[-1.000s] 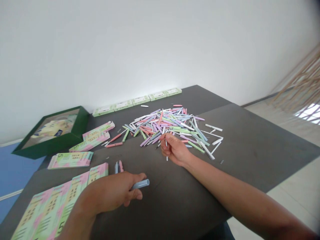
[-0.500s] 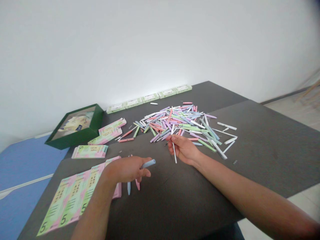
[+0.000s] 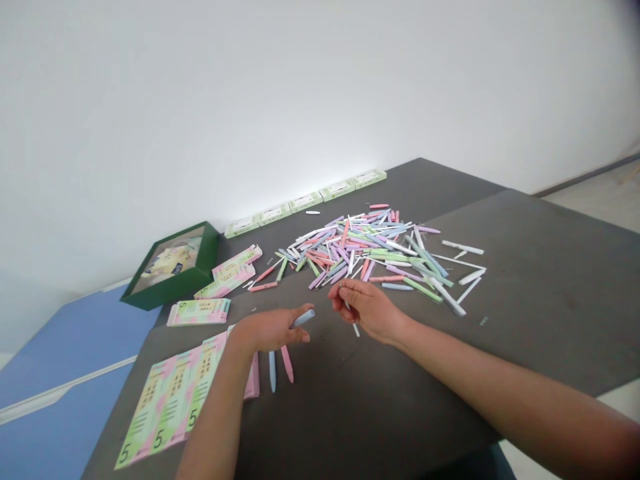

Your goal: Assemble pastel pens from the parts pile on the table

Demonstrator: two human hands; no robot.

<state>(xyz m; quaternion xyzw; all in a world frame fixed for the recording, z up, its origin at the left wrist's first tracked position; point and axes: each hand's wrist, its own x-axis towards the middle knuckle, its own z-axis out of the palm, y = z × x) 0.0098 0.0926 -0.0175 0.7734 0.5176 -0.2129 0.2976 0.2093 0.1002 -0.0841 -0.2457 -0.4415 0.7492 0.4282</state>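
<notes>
My left hand (image 3: pixel 267 329) is closed round a pale blue pen barrel (image 3: pixel 303 318) whose open end points right. My right hand (image 3: pixel 367 305) pinches a thin white refill (image 3: pixel 355 329) that pokes out below the fingers, a short gap from the barrel's end. Just beyond the right hand lies a big pile of pastel pen parts (image 3: pixel 370 250). A blue pen (image 3: pixel 272 371) and a pink pen (image 3: pixel 287 363) lie side by side on the dark table (image 3: pixel 380 400) below my left hand.
Flat green-and-pink cartons (image 3: pixel 165 407) lie at the table's left near edge, with more (image 3: pixel 200 311) further back. A green tray (image 3: pixel 173 267) stands at the back left. A row of small green boxes (image 3: pixel 305 200) lines the far edge. White refills (image 3: pixel 463 248) lie scattered right of the pile.
Both hands have drawn closer together; the barrel's open end and the refill now nearly meet. The view has shifted, so the table sits further right in the frame.
</notes>
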